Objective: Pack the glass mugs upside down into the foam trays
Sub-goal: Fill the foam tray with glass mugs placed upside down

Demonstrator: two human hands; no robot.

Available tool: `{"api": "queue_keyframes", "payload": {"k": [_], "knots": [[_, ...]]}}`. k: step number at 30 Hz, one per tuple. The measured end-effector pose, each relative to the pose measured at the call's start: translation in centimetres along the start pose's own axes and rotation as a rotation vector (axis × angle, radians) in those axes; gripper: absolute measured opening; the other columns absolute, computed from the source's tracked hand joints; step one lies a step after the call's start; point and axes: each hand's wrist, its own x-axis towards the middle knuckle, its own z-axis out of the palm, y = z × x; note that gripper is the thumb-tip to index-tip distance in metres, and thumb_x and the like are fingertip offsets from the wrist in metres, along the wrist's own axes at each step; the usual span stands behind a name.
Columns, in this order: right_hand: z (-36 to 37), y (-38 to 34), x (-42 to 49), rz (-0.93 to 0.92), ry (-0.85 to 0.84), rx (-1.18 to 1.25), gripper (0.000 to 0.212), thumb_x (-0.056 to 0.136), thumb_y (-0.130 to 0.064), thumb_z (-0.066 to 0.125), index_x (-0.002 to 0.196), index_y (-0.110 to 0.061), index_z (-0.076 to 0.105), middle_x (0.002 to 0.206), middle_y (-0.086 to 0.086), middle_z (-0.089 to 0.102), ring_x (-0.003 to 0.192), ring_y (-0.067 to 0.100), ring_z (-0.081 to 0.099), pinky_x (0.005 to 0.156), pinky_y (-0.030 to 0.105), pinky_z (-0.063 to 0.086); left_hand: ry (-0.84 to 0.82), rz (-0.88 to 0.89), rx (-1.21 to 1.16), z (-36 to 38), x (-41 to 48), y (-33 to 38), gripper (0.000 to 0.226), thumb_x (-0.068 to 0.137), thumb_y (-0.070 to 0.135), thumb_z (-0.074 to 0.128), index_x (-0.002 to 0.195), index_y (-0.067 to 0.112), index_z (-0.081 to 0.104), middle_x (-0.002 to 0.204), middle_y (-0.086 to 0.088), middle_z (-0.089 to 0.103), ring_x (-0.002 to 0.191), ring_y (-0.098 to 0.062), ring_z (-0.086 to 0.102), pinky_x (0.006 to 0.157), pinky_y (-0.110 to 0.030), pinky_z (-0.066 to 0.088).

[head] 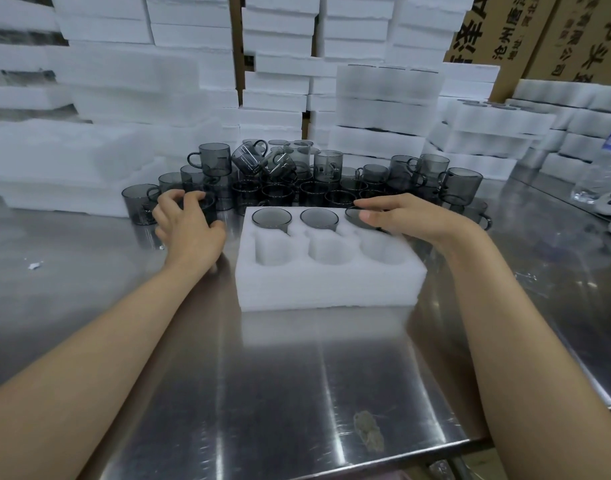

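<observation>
table [262, 375]: open steel between tray and near edge, mug pile [328, 168] crowds far side | foam tray [328, 289] mid-table, far row has three upturned mugs [271, 218], near wells open | left hand [186, 225] curled round a loose mug [207, 206] off the tray's left edge | right hand [404, 216] fingers flat on the far-right one

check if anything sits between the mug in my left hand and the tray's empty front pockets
Nothing visible does. The left hand grips a mug just left of the foam tray, whose three front pockets are open. The right hand rests on a back-row mug.
</observation>
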Motion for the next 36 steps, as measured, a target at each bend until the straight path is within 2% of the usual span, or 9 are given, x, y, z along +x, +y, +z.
{"api": "queue_keyframes", "payload": {"k": [1,5,11,17,20,25,28,31,36], "knots": [[-0.2,0.2,-0.1,0.007,-0.027,0.003,0.036,0.090,-0.045,0.060,0.126,-0.046,0.057,0.124,-0.020,0.058,0.107,0.000,0.055,0.096,0.025,0.041,-0.001,-0.003,0.001,0.0,0.0,0.0,0.050,0.082,0.009,0.056,0.131,0.012,0.047,0.141,-0.012,0.026,0.133,-0.030,0.020,0.109,-0.041,0.020],[-0.6,0.6,-0.2,0.036,-0.060,0.095,0.031,0.093,-0.035,0.059,0.121,-0.048,0.059,0.108,-0.019,0.061,0.071,-0.012,0.058,0.062,0.015,0.040,-0.003,-0.001,0.009,0.0,0.0,0.0,0.050,0.082,0.010,0.056,0.131,0.012,0.047,0.140,-0.012,0.026,0.133,-0.030,0.020,0.109,-0.041,0.020],[-0.1,0.7,0.3,0.113,-0.081,0.227,0.034,0.089,-0.022,0.066,0.119,-0.038,0.062,0.140,0.000,0.048,0.097,0.016,0.065,0.066,0.024,0.048,-0.002,-0.006,0.018,0.0,0.1,0.0,0.049,0.082,0.010,0.056,0.130,0.011,0.047,0.140,-0.012,0.027,0.133,-0.031,0.021,0.109,-0.041,0.021],[-0.2,0.6,0.3,0.117,-0.054,0.220,0.033,0.086,-0.022,0.069,0.114,-0.039,0.065,0.141,-0.002,0.046,0.097,0.014,0.064,0.066,0.023,0.047,-0.002,-0.003,0.024,0.1,0.1,0.0,0.049,0.082,0.010,0.056,0.129,0.012,0.047,0.140,-0.012,0.027,0.132,-0.031,0.021,0.108,-0.041,0.021],[-0.2,0.5,0.4,0.113,-0.053,0.197,0.031,0.087,-0.021,0.067,0.112,-0.039,0.066,0.130,-0.005,0.053,0.097,0.014,0.063,0.069,0.024,0.046,-0.008,0.002,0.024,0.1,0.1,-0.1,0.049,0.082,0.010,0.056,0.130,0.012,0.047,0.140,-0.012,0.027,0.132,-0.031,0.020,0.107,-0.041,0.021],[0.6,-0.1,0.4,0.081,0.078,0.158,0.024,0.089,-0.021,0.055,0.100,-0.036,0.070,0.088,-0.011,0.069,0.071,0.008,0.065,0.057,0.021,0.047,-0.008,0.005,0.021,0.1,0.1,-0.1,0.049,0.082,0.011,0.057,0.130,0.012,0.047,0.140,-0.012,0.026,0.133,-0.031,0.020,0.108,-0.040,0.021],[1.0,0.4,0.9,-0.035,0.452,0.156,0.030,0.088,-0.012,0.044,0.090,-0.027,0.070,0.102,-0.002,0.068,0.083,0.017,0.064,0.072,0.032,0.052,-0.004,0.003,0.024,0.0,0.1,-0.1,0.049,0.082,0.011,0.058,0.131,0.012,0.047,0.141,-0.012,0.026,0.133,-0.031,0.020,0.108,-0.040,0.021],[0.7,1.4,1.2,-0.127,0.755,0.021,0.039,0.084,0.002,0.040,0.099,-0.026,0.062,0.114,-0.002,0.057,0.104,0.024,0.059,0.091,0.044,0.048,-0.005,0.006,0.022,0.1,0.0,-0.2,0.049,0.082,0.011,0.058,0.130,0.012,0.047,0.140,-0.012,0.026,0.132,-0.031,0.020,0.107,-0.040,0.022],[1.2,2.2,1.7,-0.103,0.615,-0.048,0.060,0.081,0.009,0.036,0.125,-0.026,0.057,0.121,-0.003,0.060,0.100,0.028,0.062,0.095,0.047,0.047,-0.008,0.005,0.019,0.1,0.0,-0.2,0.049,0.082,0.011,0.058,0.130,0.013,0.047,0.140,-0.012,0.026,0.132,-0.030,0.019,0.107,-0.040,0.021]]}}
